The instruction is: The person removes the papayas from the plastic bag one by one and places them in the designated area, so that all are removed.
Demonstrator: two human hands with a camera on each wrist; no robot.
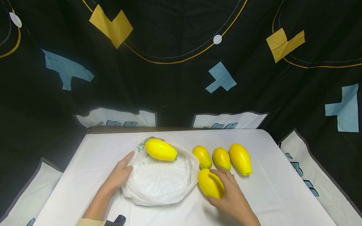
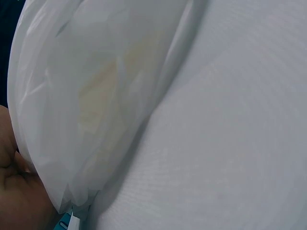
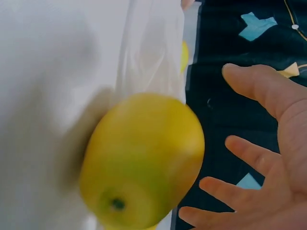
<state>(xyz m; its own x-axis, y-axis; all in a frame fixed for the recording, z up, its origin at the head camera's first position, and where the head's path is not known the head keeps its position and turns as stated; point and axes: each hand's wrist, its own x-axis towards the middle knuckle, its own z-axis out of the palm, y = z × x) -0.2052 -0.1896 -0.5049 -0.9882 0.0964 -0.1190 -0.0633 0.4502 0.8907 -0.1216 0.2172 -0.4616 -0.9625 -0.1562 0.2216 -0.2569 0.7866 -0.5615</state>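
Note:
A white plastic bag (image 1: 158,185) with green leaf print lies mouth up on the table, and one smooth yellow oval fruit (image 1: 160,150) rests at its far side. At the bag's left edge is my left hand (image 1: 118,174), index finger and thumb spread against the plastic; its other fingers are hidden in the head view. My right hand (image 1: 227,197) reaches over another yellow fruit (image 1: 209,182) just right of the bag. The right wrist view shows this fruit (image 3: 144,163) with its stem end facing the camera and the spread fingers (image 3: 254,155) beside it.
Behind the right hand lie three more yellow fruits, a left one (image 1: 202,156), a middle one (image 1: 222,158) and a right one (image 1: 240,159). A white cloth covers the table (image 1: 282,188). A black patterned curtain (image 1: 169,94) hangs behind it.

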